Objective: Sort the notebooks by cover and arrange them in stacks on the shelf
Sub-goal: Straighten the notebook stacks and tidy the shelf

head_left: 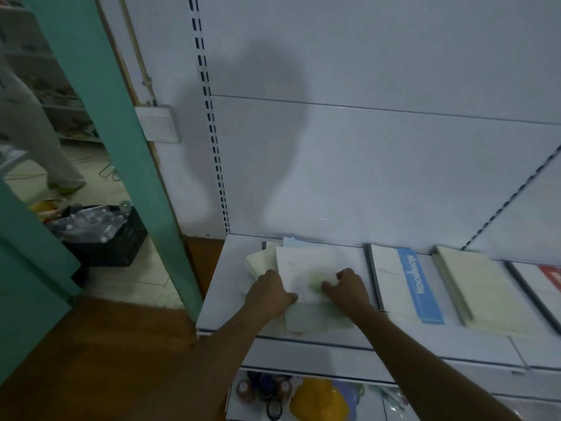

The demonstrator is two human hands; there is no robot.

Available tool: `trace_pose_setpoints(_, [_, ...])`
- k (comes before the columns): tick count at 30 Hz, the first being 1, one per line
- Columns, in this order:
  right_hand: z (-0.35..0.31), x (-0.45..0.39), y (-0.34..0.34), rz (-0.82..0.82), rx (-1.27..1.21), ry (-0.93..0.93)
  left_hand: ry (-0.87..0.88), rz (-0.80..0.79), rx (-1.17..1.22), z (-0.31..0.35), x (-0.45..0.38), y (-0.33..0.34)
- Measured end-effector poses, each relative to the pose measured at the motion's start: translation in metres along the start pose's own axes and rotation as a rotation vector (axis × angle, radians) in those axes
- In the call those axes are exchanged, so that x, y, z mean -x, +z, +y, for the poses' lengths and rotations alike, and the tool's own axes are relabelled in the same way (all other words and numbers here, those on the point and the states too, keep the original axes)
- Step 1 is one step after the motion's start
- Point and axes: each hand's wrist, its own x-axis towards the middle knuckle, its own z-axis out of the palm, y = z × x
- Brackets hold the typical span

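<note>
Head view: both forearms stretched forward, left hand (271, 291) and right hand (349, 288) knuckles-up, fingers curled onto a white-covered notebook with a green smudge (303, 275), gripping its near edge atop a loose pile on the white metal shelf (221, 299). Blue-striped spiral notebook (403, 284) just rightward, cream notebook stack (482, 293) beyond.

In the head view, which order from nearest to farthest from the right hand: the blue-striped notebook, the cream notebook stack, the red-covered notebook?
From the right hand:
1. Blue-striped notebook, just to its right on the shelf.
2. Cream notebook stack, further right.
3. Red-covered notebook, at the right edge of the view, partly cut off.
</note>
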Motion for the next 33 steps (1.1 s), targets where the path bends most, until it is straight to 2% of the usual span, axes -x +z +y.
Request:
trace_pose_setpoints(9, [0.015, 0.015, 0.006, -0.035, -0.055, 0.079, 0.005, -0.036, -0.028, -0.001, 0.005, 0.001])
trace_pose_setpoints(15, [0.028, 0.010, -0.002, -0.085, -0.268, 0.168, -0.015, 0.020, -0.116, 0.012, 0.015, 0.008])
trace_pose_setpoints(20, [0.045, 0.013, -0.010, -0.169, -0.389, 0.252, 0.003, 0.005, -0.128, 0.033, 0.026, 0.019])
trace_pose_setpoints(24, [0.061, 0.016, -0.023, -0.122, -0.418, 0.254, 0.002, -0.063, -0.023, 0.053, 0.033, 0.033])
trace_pose_setpoints(26, [0.066, 0.019, -0.032, -0.104, -0.429, 0.194, 0.006, -0.073, 0.010, 0.062, 0.033, 0.038])
trace_pose_setpoints(33, [0.081, 0.023, -0.072, 0.058, -0.465, 0.112, 0.091, 0.024, -0.029, 0.098, 0.040, 0.044])
